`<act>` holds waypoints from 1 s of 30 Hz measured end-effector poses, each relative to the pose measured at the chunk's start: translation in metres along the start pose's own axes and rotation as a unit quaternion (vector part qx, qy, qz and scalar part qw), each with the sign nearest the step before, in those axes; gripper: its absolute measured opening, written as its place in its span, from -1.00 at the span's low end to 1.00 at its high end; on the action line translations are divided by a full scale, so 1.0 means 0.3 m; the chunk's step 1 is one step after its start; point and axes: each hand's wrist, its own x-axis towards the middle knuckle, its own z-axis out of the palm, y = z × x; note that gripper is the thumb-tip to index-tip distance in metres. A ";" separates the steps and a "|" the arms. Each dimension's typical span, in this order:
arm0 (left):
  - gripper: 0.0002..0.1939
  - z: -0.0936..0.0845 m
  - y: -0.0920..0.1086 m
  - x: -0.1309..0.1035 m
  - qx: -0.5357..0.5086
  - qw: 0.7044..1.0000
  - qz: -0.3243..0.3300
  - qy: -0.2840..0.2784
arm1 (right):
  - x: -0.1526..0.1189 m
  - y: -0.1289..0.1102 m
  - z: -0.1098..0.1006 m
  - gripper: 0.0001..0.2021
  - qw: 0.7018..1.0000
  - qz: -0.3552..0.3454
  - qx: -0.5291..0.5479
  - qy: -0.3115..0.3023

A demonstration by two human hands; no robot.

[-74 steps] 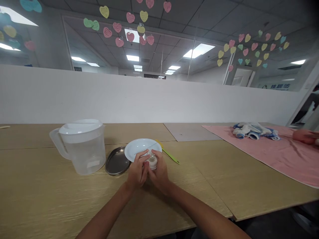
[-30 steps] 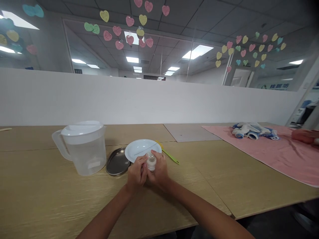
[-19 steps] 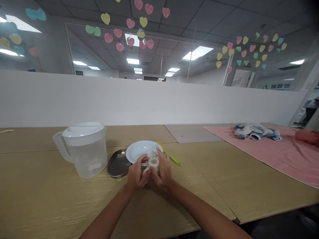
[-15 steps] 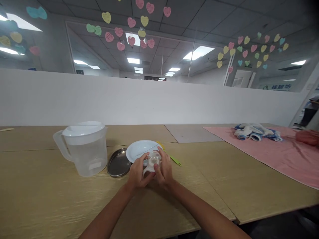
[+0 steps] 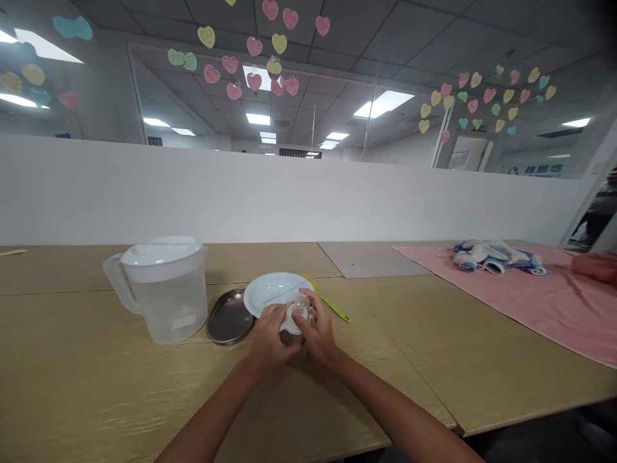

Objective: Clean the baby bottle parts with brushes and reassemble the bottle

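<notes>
Both hands are wrapped round a small baby bottle (image 5: pixel 295 315) with a clear domed cap and a white collar. My left hand (image 5: pixel 268 335) grips it from the left side, low down. On the other side, my right hand (image 5: pixel 319 329) has its thumb on the front of the collar and its fingers behind the cap. Much of the bottle's body is hidden by the hands. Just behind them lies a white plate (image 5: pixel 265 290), with a thin clear stick across it. A green and yellow utensil (image 5: pixel 336 310) pokes out at the plate's right.
A lidded clear plastic pitcher (image 5: pixel 173 302) stands at the left, beside an oval metal tray (image 5: pixel 230 318). Over the table's right end spreads a pink cloth (image 5: pixel 544 308), bearing a blue and white bundle (image 5: pixel 496 256). A white partition (image 5: pixel 289 199) runs along the back.
The bottle has tilted and turned a little between my hands, and its white handle at the lower left is now covered. My fingers have shifted slightly; the other things are unmoved.
</notes>
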 end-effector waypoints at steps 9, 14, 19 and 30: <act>-0.56 0.001 0.000 -0.003 -0.016 1.000 -0.002 -0.015 | 0.002 -0.006 0.001 -0.58 0.999 0.032 0.000 0.018; -0.55 0.002 -0.007 -0.006 -0.017 0.999 -0.019 -0.032 | -0.012 -0.009 0.001 -0.57 0.999 0.023 -0.015 0.027; -0.49 0.002 -0.003 -0.004 -0.025 0.999 -0.012 -0.033 | -0.011 0.027 -0.006 -0.54 0.992 -0.052 0.028 0.109; -0.55 -0.007 0.009 0.006 -0.016 0.999 -0.001 -0.037 | 0.064 0.041 -0.011 -0.45 0.975 0.104 0.094 0.175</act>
